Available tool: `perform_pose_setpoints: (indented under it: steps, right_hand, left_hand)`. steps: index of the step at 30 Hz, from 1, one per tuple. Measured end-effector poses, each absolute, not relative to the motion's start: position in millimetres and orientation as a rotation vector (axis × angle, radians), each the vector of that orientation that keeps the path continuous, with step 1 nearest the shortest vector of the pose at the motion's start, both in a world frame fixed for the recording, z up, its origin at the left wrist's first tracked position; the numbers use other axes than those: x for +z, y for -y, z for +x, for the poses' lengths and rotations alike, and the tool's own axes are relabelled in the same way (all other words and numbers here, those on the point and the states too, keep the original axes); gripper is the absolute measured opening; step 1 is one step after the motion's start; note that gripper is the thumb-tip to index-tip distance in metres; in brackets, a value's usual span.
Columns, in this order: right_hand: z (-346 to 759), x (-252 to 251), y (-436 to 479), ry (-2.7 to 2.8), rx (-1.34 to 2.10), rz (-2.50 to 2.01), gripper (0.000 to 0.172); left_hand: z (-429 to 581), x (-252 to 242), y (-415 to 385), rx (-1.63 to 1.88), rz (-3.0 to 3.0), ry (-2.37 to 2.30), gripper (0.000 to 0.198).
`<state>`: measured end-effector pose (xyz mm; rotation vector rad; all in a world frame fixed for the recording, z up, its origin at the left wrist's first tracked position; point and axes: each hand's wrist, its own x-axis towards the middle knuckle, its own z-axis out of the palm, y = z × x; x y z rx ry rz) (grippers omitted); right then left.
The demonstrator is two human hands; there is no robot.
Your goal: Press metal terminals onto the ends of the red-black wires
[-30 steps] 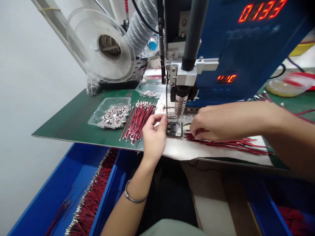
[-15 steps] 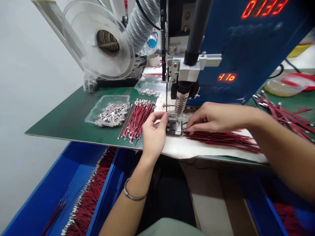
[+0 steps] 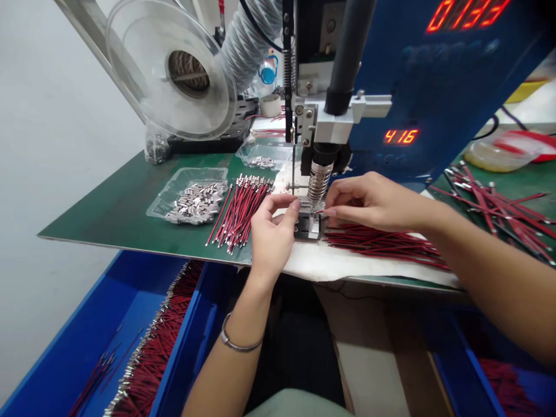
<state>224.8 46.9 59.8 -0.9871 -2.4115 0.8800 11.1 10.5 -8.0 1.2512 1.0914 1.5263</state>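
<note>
Red-and-black wire lead (image 3: 324,212) going onto the small black metal fixture (image 3: 307,226) under the soldering head.
I am pinching the lead's tip in my right hand (image 3: 369,201) and guiding it toward the fixture — not seated yet, I judge — while my left hand (image 3: 273,234) is bracing the fixture's left edge with thumb and forefinger. Finished red leads with metal ends (image 3: 241,212) are lying to the left; a loose pile of bare red leads (image 3: 382,243) is waiting on the white cloth (image 3: 321,265).
</note>
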Motion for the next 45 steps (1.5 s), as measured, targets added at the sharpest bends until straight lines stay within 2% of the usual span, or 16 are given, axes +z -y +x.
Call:
perform_pose_setpoints:
  steps: [8, 14, 27, 45]
  right_hand:
    - [220, 51, -48, 2.432, 0.563, -0.837, 0.027]
    - [219, 50, -47, 2.469, 0.495, -0.776, 0.020]
    - [222, 46, -50, 2.498, 0.356, -0.611, 0.020]
    - [221, 44, -49, 2.510, 0.284, -0.605, 0.019]
  left_hand:
    - [7, -9, -2, 1.449, 1.190, -1.084, 0.012]
    - [9, -5, -1, 1.443, 1.226, -1.108, 0.012]
    - [9, 3, 5, 1.412, 1.245, -1.126, 0.010]
    - [9, -2, 2, 1.436, 1.211, -1.114, 0.011]
